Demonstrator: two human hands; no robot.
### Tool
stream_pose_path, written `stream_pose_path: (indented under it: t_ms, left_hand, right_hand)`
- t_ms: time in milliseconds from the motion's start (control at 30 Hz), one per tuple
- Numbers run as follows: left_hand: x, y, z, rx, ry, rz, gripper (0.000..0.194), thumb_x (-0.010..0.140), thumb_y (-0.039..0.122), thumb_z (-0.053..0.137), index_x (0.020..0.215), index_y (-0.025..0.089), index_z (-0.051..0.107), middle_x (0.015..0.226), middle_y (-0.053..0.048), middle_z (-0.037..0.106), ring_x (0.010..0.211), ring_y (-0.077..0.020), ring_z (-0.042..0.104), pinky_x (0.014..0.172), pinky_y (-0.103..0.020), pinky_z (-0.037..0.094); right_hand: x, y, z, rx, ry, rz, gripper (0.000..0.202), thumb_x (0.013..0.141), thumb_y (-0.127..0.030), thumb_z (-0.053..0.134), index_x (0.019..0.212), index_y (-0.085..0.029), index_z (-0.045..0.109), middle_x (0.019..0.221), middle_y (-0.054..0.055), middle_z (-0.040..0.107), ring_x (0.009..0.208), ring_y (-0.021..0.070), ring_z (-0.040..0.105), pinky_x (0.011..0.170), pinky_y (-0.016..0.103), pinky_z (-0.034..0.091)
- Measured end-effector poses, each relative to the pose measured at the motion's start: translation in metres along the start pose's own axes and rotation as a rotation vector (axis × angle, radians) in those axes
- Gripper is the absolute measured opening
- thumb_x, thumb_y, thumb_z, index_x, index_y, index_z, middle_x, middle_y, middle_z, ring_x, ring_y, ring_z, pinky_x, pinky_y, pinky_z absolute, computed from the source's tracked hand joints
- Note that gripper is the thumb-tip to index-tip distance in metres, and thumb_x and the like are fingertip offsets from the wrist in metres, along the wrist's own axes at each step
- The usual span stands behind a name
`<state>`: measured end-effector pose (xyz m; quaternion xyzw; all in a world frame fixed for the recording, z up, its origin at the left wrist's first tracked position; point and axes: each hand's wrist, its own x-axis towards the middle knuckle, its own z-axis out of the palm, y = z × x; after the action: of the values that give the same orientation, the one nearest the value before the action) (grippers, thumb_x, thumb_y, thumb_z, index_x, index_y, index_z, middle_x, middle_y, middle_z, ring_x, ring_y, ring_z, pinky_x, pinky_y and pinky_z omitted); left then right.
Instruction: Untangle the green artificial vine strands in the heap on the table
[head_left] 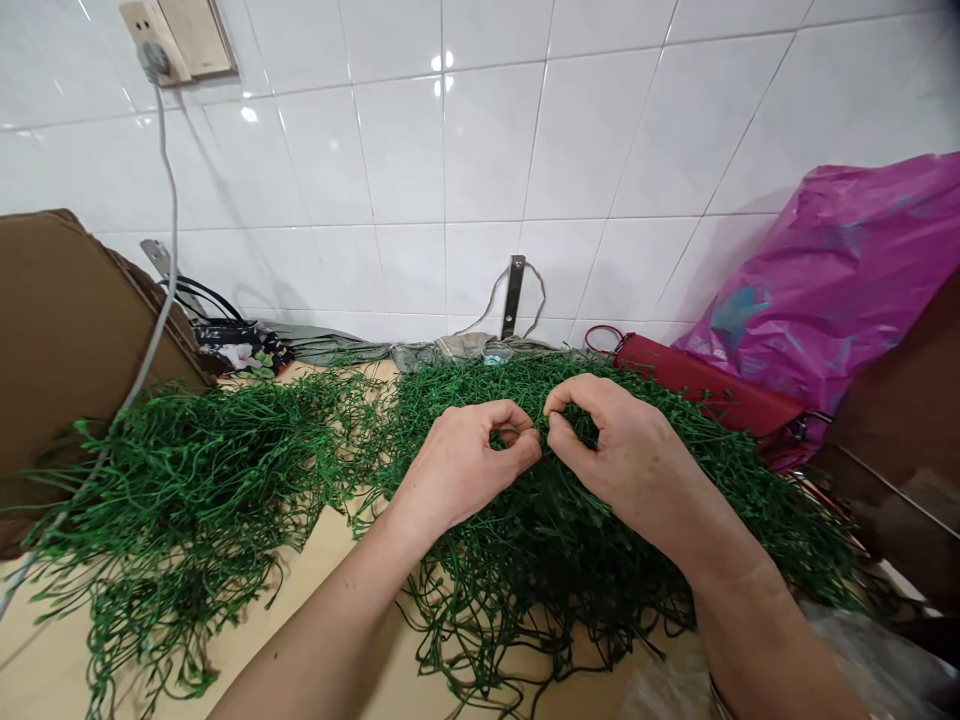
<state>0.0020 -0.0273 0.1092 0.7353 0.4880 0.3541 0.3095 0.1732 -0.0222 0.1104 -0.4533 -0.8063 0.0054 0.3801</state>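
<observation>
A large heap of thin green artificial plant stems (525,560) lies tangled on the pale tabletop (352,620). Over its middle, my left hand (480,455) is closed, thumb and forefinger pinched together. Close beside it, my right hand (619,445) makes a like pinch, the two sets of fingertips almost meeting. Whatever they pinch is too small to make out against the green stems behind. To the left spreads a second, looser pile of the same green stems (217,470).
A brown cardboard box (67,330) stands at the left, with a grey cable (171,200) hanging before it. Against the tiled wall (405,150) lie a floral bag (244,345), a red bag (697,385) and a purple plastic bag (832,270). Clear plastic (877,660) lies at lower right.
</observation>
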Motion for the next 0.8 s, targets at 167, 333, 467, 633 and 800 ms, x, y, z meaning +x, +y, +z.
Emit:
stream_pose_path:
  t_ms: [167,333,467,633,800]
  left_hand:
    - [0.003,-0.001,0.005,0.027,-0.017,0.027,0.023,0.083,0.022,0.046,0.062,0.020,0.037,0.061,0.006,0.033,0.061,-0.0114,0.032,0.056,-0.027,0.024]
    - [-0.002,0.003,-0.001,-0.044,-0.055,0.078,0.026,0.087,0.019,0.041,0.062,0.020,0.030,0.063,0.005,0.029,0.062,-0.0119,0.029,0.057,-0.028,0.023]
    - [-0.008,0.010,-0.008,-0.155,-0.059,0.102,0.027,0.090,0.021,0.042,0.065,0.020,0.035,0.065,0.005,0.032,0.063,-0.0117,0.030,0.056,-0.026,0.025]
    - [-0.004,0.009,-0.004,-0.043,-0.126,0.125,0.026,0.098,0.028,0.041,0.077,0.020,0.056,0.070,0.005,0.045,0.066,-0.0120,0.041,0.061,-0.024,0.030]
    - [-0.002,0.004,-0.002,-0.019,-0.162,0.160,0.027,0.100,0.032,0.041,0.082,0.021,0.057,0.071,0.005,0.046,0.069,-0.0120,0.043,0.064,-0.024,0.032]
  right_hand:
    - [0.002,0.002,0.017,0.008,0.025,-0.025,0.013,0.085,-0.014,0.046,0.078,-0.024,0.048,0.077,0.002,0.059,0.074,0.0183,0.055,0.071,0.031,0.043]
    - [0.007,0.035,0.004,-0.053,0.240,0.186,0.013,0.082,-0.017,0.048,0.072,-0.025,0.045,0.069,0.001,0.053,0.064,0.0184,0.050,0.065,0.033,0.041]
    - [0.004,0.062,-0.026,-0.070,0.348,0.352,0.007,0.084,-0.026,0.056,0.077,-0.025,0.054,0.069,0.005,0.060,0.062,0.0212,0.054,0.063,0.037,0.042]
    - [-0.001,0.041,-0.026,-0.012,0.305,0.288,0.025,0.089,-0.034,0.058,0.107,-0.021,0.069,0.107,0.010,0.074,0.095,0.0270,0.068,0.089,0.044,0.051]
    - [-0.001,0.014,-0.022,0.205,0.009,0.218,0.027,0.093,-0.040,0.058,0.108,-0.023,0.071,0.106,0.007,0.076,0.100,0.0243,0.070,0.090,0.038,0.054]
